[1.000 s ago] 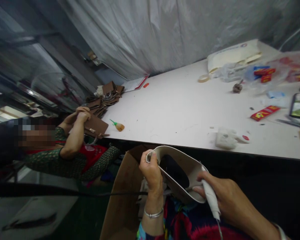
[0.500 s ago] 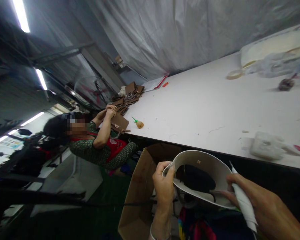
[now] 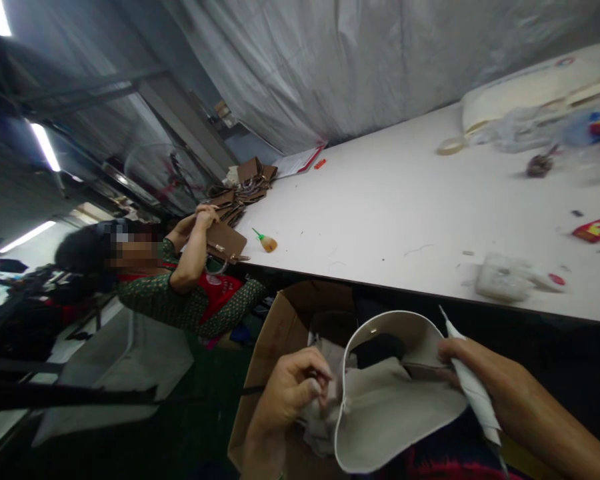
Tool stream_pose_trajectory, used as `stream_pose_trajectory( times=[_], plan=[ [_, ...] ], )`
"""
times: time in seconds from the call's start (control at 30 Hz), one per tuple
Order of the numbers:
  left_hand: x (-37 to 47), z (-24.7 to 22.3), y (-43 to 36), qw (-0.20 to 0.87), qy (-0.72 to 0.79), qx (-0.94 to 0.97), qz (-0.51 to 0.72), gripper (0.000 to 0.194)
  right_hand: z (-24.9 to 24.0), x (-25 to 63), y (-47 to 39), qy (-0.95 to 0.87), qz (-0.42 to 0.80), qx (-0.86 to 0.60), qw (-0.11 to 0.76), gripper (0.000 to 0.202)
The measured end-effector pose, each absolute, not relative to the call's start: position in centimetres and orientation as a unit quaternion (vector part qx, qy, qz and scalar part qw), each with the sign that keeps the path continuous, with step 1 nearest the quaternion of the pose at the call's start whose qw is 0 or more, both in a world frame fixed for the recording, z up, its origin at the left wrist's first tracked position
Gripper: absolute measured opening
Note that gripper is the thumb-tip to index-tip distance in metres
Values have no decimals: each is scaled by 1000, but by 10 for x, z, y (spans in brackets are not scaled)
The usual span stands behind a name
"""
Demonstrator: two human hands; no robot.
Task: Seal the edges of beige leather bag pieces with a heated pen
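A pale grey, curved leather-like piece [image 3: 395, 413] hangs in a loop below the table edge, with a small metal fitting on its inner side. My right hand [image 3: 473, 370] grips its right end and also holds a white wrapped tool [image 3: 473, 387] with a thin pointed tip. Just left of the piece is my left hand [image 3: 300, 387], its fingers curled together near the rim. Whether anything small is between those fingertips cannot be made out.
A cardboard box [image 3: 265, 360] with grey pieces stands below the white table [image 3: 360, 207]. At left a person [image 3: 180, 280] handles a brown bag [image 3: 225, 240] beside a brown pile. A small bottle [image 3: 267, 243], tape roll [image 3: 451, 146] and plastic-wrapped block [image 3: 503, 277] lie on the table.
My left hand has come off the grey piece and moved left and down. The piece's left part has swung lower and opened out. The view has shifted slightly right.
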State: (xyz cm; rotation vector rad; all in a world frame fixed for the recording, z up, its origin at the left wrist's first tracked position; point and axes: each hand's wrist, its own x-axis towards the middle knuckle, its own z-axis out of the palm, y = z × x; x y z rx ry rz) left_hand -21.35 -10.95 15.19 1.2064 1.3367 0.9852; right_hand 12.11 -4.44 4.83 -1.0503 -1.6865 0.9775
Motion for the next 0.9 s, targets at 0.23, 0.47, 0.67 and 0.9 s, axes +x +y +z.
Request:
stream_pose_trajectory(
  times=[0.23,0.47,0.67,0.9],
  plan=[
    [-211,124,-42,456,435,489,602,39,51,119,-37,-674,404,-385,484,14],
    [-149,124,32,620,329,587,404,62,77,108,-37,-645,441,-336,525,26],
    [-111,139,45,588,373,699,162,38,62,116,-30,-646,405,-389,518,27],
    [-81,131,38,508,480,705,120,36,53,123,-26,-632,391,-435,509,24]
  ],
)
